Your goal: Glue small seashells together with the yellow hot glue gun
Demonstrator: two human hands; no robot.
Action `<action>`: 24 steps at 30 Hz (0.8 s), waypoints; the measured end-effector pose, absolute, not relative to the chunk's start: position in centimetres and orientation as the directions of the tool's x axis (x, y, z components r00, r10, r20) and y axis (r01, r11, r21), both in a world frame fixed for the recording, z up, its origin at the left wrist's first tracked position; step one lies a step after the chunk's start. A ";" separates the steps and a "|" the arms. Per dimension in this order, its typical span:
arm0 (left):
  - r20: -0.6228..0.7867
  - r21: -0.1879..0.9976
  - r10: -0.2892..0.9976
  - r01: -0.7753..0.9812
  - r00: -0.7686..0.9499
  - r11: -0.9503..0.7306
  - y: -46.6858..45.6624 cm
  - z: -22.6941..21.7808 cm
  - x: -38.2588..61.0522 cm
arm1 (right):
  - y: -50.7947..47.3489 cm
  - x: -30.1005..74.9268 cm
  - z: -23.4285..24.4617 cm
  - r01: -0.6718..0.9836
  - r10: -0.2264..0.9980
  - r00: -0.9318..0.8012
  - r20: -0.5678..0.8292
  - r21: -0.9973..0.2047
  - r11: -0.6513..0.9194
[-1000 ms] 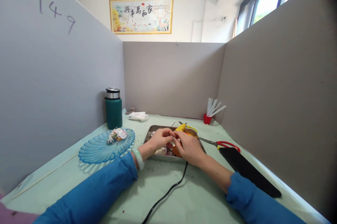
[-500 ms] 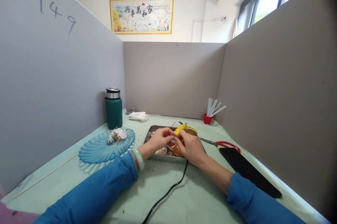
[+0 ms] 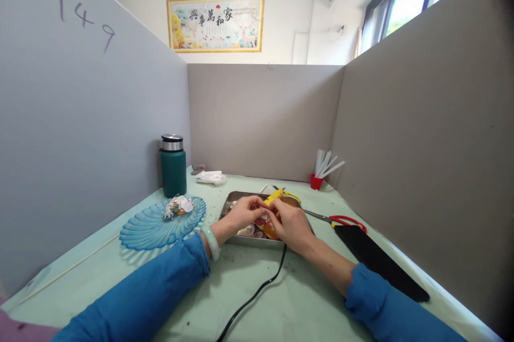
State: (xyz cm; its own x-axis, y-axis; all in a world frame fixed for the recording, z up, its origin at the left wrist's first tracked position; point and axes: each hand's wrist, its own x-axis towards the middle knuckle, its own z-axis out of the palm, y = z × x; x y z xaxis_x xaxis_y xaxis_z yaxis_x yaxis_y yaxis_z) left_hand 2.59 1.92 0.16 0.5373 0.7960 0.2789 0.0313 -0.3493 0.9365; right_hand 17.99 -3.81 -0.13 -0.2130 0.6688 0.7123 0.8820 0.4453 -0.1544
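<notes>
Over a metal tray (image 3: 257, 243) my left hand (image 3: 246, 210) and my right hand (image 3: 292, 224) meet, fingertips pinched close together. A small pale piece shows between them, too small to name. Several shells (image 3: 247, 230) and an orange-brown piece (image 3: 270, 230) lie in the tray under my fingers. Just behind my right hand rests a yellow tool (image 3: 274, 196), perhaps a glue gun; the hands hide most of it. A black cord (image 3: 257, 293) runs from the tray toward me.
A blue scalloped plate (image 3: 148, 232) at left bears a small cluster of shells (image 3: 179, 206). Behind it stands a green bottle (image 3: 173, 171). Red-handled scissors (image 3: 347, 221) and a black flat object (image 3: 379, 261) lie at right. White sticks (image 3: 324, 162) stand in a red cup (image 3: 317, 182).
Both hands stay in nearly the same place over the tray. Only a slight shift of the fingertips shows; the other things have not moved.
</notes>
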 end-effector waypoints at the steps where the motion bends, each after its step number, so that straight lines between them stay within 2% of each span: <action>1: 0.281 0.935 0.793 0.030 0.541 -0.352 1.9 0.2 2.6 | -3.8 18.0 -0.1 0.881 0.668 -0.215 0.713 -0.153 0.447; 24: 0.279 0.939 0.801 0.025 0.530 -0.344 1.7 0.3 2.5 | -4.1 17.9 0.0 0.886 0.677 -0.240 0.696 -0.128 0.445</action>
